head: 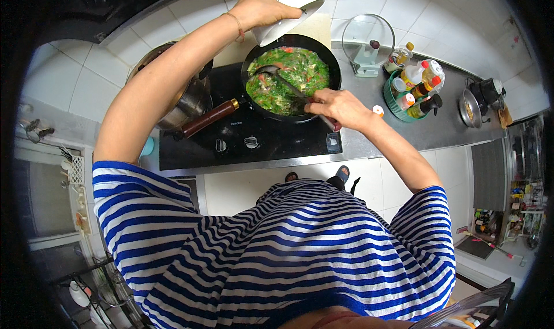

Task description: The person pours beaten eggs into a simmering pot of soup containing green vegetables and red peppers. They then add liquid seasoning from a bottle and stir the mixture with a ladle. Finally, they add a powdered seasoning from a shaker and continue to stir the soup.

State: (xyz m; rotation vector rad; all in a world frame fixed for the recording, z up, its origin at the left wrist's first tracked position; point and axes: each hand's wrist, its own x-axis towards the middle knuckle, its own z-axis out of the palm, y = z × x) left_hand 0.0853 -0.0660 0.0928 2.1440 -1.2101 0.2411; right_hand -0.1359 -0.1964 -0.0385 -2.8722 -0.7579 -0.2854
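My left hand [265, 6] grips a white bowl [298, 9] with a leaf pattern, tipped over the far edge of a black wok [335, 69]. The bowl's inside is mostly hidden. Green leafy vegetables with red and pale pieces in liquid [298, 76] fill the wok, which stands on a black gas hob [277, 141]. My right hand [339, 108] is closed around the handle of a ladle [285, 80], whose dark bowl dips into the food at the wok's left side. The wok's brown handle [212, 118] points left towards me, with neither hand on it.
A steel pot [190, 104] stands left of the wok, partly behind my left arm. Rightward on the steel counter are an upright glass lid [368, 43], a green basket [396, 99] of seasoning bottles, and a metal bowl [469, 108]. A tiled wall rises behind.
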